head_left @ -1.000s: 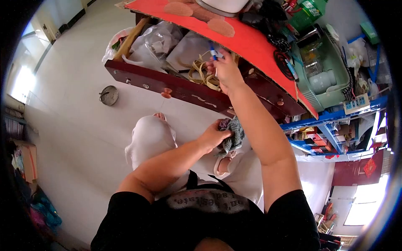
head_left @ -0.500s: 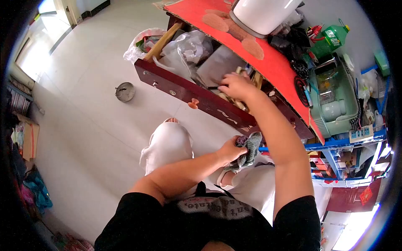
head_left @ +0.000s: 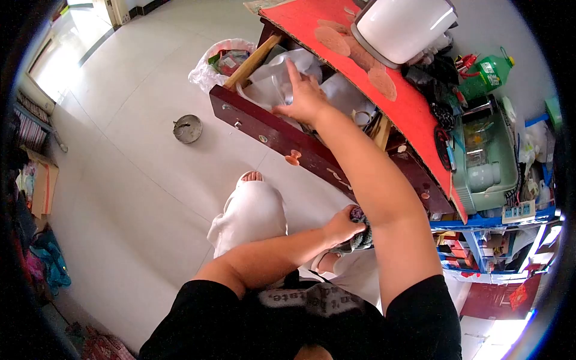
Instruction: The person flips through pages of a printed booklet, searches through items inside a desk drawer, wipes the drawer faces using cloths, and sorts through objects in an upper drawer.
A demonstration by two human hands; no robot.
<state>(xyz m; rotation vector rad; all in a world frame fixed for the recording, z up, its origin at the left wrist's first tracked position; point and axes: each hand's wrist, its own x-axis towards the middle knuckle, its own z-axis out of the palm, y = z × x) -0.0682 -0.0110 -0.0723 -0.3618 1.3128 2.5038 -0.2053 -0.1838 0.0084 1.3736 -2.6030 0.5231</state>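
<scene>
My right hand (head_left: 307, 101) is over the pulled-out dark red drawer (head_left: 271, 141), its thumb and index finger spread apart and no object visible in it. Beneath and around it lie clear plastic bags (head_left: 261, 85) and whitish sheets. A roll of tape (head_left: 362, 118) sits at the drawer's right side. Low by my knees, my left hand (head_left: 342, 227) is closed round a dark grey-green knitted bundle (head_left: 362, 240) with a purplish part. My right forearm hides part of that bundle.
Over the drawer is a red-covered tabletop (head_left: 300, 24) bearing a white appliance (head_left: 405, 30). A green bottle (head_left: 489, 73) and a green plastic basket (head_left: 462, 186) stand at right. A lined bin (head_left: 225, 60) and a round metal dish (head_left: 188, 129) are on the floor.
My right hand has moved left across the drawer, from the sticks and small items at its right side to the plastic bags. My left hand still holds the knitted bundle. The view has shifted slightly.
</scene>
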